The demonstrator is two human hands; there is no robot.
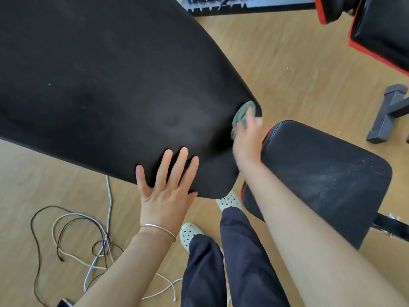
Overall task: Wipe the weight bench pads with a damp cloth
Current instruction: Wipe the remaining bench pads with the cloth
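Pale wooden floor [287, 69], loose cables [109, 193], dark metal frame [386, 116] nearby

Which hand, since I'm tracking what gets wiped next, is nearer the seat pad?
Right. The right hand, on the cloth, is right beside the seat pad, at its edge; the left hand rests flat on the back pad, farther away.
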